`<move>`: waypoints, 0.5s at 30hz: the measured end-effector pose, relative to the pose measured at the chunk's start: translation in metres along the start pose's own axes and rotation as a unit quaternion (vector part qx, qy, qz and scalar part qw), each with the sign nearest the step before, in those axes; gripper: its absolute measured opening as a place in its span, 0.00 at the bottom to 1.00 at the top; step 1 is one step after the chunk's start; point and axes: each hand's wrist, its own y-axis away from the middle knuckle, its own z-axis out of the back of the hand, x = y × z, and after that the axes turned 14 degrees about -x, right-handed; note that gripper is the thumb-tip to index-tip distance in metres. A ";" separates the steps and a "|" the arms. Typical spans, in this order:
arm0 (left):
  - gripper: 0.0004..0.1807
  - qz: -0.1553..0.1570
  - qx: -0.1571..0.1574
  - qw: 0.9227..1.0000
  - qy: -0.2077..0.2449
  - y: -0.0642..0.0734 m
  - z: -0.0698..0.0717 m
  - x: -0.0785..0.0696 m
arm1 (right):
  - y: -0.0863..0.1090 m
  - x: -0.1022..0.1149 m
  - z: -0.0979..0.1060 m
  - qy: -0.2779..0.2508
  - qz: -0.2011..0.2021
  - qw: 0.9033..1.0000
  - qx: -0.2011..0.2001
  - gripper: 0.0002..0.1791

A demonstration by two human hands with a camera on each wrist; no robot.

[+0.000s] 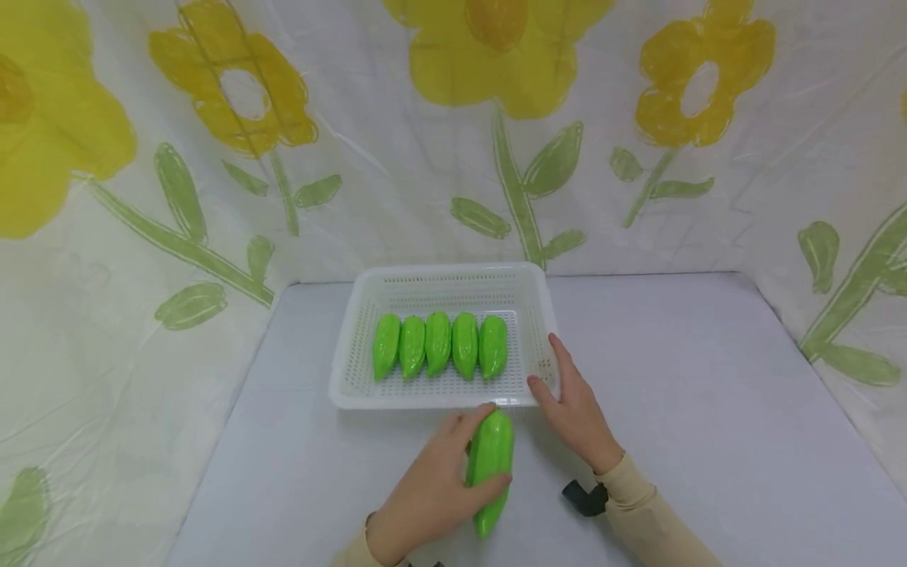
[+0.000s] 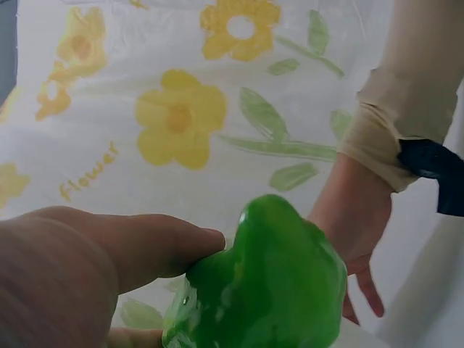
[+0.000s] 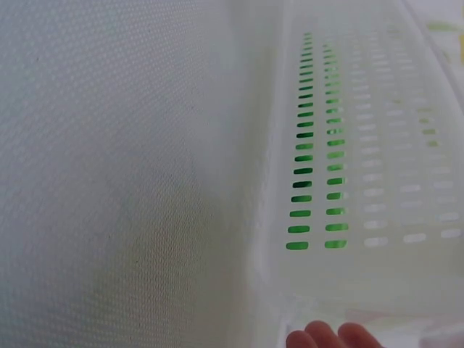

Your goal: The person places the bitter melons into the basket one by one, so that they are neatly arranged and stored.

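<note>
My left hand holds a glossy green pepper-like vegetable just in front of the basket. Its pointed end faces me, and my thumb and fingers grip its sides. In the left wrist view, the lobed end of this vegetable fills the lower middle. Several similar green vegetables lie side by side in a white perforated plastic basket. At the basket's front right corner, my right hand holds the rim, thumb over the inside. Fingertips show beside the basket wall in the right wrist view.
The basket stands at the back of a pale table. A white curtain printed with yellow flowers hangs behind and along both sides. A dark strap-like piece is attached at the right sleeve.
</note>
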 end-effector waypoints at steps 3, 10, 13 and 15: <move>0.42 -0.013 -0.019 1.000 0.013 -0.010 0.014 -0.010 | 0.000 0.001 0.001 0.001 -0.002 1.000 -0.001 0.43; 0.44 -0.027 -0.062 0.998 0.008 -0.038 0.032 -0.023 | 0.000 -0.001 0.000 0.003 -0.009 1.000 0.004 0.44; 0.44 -0.029 -0.070 0.997 0.003 -0.046 0.036 -0.026 | 0.000 -0.002 0.000 0.002 -0.008 1.000 0.004 0.44; 0.45 -0.033 -0.075 0.997 -0.003 -0.049 0.038 -0.028 | -0.001 -0.001 -0.001 0.001 -0.007 1.000 0.004 0.44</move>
